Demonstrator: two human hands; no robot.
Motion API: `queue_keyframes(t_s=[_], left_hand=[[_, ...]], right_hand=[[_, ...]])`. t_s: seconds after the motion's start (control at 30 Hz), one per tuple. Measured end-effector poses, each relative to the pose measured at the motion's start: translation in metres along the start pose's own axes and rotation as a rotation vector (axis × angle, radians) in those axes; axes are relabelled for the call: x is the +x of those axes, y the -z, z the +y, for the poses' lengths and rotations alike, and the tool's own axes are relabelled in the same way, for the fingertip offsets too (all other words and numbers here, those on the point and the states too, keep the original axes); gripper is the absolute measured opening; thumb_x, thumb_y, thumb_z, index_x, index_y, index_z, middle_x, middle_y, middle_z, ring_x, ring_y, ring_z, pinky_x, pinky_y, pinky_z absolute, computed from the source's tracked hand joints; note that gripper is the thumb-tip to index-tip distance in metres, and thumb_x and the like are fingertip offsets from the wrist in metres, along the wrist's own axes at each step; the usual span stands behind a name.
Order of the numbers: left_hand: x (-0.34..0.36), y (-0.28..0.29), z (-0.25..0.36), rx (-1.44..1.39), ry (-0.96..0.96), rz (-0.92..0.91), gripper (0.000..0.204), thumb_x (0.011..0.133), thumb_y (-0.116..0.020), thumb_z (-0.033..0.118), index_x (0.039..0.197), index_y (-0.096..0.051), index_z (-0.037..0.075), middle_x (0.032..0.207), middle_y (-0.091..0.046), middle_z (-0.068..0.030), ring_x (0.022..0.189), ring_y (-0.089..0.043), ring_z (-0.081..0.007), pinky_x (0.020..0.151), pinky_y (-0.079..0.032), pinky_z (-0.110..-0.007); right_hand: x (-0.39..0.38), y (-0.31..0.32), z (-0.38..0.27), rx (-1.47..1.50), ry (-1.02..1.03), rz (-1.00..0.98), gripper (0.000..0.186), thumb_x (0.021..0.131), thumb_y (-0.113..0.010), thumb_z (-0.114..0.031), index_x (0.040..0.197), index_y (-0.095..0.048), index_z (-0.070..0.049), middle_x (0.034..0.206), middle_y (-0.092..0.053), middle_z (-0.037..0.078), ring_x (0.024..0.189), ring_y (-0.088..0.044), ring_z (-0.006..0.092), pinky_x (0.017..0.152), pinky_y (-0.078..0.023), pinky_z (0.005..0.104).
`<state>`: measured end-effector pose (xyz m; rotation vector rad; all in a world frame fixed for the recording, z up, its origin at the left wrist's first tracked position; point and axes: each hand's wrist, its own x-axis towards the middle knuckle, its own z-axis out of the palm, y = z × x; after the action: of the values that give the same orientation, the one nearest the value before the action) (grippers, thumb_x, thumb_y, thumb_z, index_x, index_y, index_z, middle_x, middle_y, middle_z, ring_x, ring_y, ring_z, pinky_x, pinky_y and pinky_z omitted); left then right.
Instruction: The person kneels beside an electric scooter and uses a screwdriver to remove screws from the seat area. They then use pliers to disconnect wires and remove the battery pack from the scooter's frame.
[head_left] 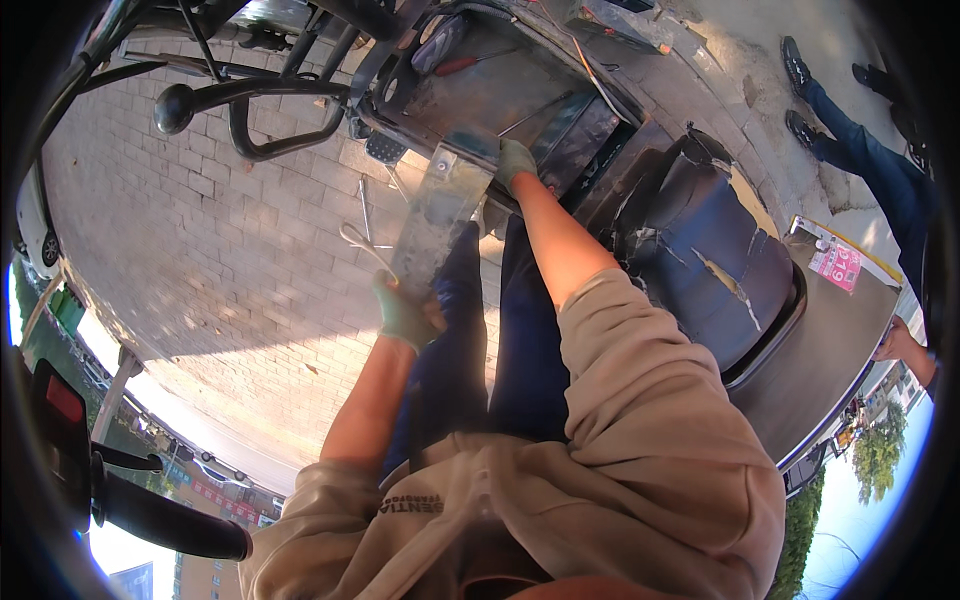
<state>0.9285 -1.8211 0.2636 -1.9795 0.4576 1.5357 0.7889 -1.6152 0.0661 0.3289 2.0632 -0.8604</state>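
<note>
A dusty grey rectangular box or panel [433, 215] is tilted between my hands, over the paving beside my legs. My left hand [402, 315], in a pale green glove, is closed on its near end; the fingers are partly hidden. From the box's left side sticks out a pale loop [356, 238], like a cord handle. My right hand [515, 163], gloved in the same colour, is closed at the far right corner, next to an open compartment [610, 135] in a vehicle's floor. Its fingertips are hidden.
A red-handled screwdriver [458, 66] lies on the vehicle's dark floor [440, 105]. To the right is a torn black seat [700, 245]. A black handlebar grip [175, 528] juts in at lower left. Metal tools [364, 208] lie on the paving. Another person's legs [865, 150] stand at upper right.
</note>
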Motion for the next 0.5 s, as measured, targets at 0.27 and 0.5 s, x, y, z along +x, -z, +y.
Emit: queue_keyframes(t_s=[0.27,0.5], left_hand=[[-0.002,-0.001,-0.004,-0.01,-0.043,-0.01,0.076,0.071,-0.039,0.088,0.073,-0.046,0.012,0.061,-0.035,0.0026,0.047,-0.029,-0.0124,0.045,-0.019,-0.027],[-0.003,-0.002,-0.006,-0.017,-0.04,-0.015,0.07,0.073,-0.038,0.085,0.074,-0.046,0.016,0.062,-0.038,0.0036,0.047,-0.031,-0.0116,0.045,-0.02,-0.026]], right_hand=[[-0.035,0.063,-0.03,1.25,0.059,0.322,0.048,0.088,-0.057,0.008,0.134,-0.059,-0.007,0.102,-0.071,0.013,0.081,-0.068,0.0196,0.075,-0.054,0.0281],[-0.188,0.147,-0.06,1.721,0.439,-0.112,0.072,0.089,-0.055,0.007,0.155,-0.032,-0.013,0.103,-0.067,0.014,0.087,-0.068,0.022,0.085,-0.056,0.0382]])
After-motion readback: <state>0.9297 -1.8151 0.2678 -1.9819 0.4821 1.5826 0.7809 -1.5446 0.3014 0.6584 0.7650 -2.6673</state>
